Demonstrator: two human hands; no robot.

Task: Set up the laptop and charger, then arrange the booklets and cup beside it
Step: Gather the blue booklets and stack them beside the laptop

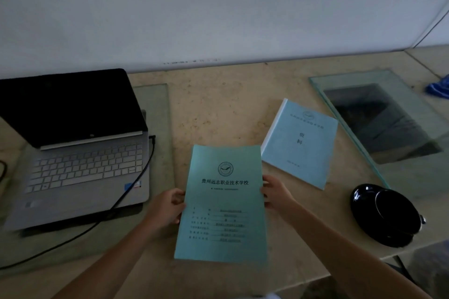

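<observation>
Left grip [167,206] and right grip [275,193] pinch the booklet [222,201] by its side edges, right of the laptop [82,165]. Likely light and floppy; mid-edge holds suit it.

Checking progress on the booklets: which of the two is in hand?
The greener booklet in the middle, gripped at its side edges by the left hand and right hand. The bluer booklet lies untouched on the table beyond.
</observation>
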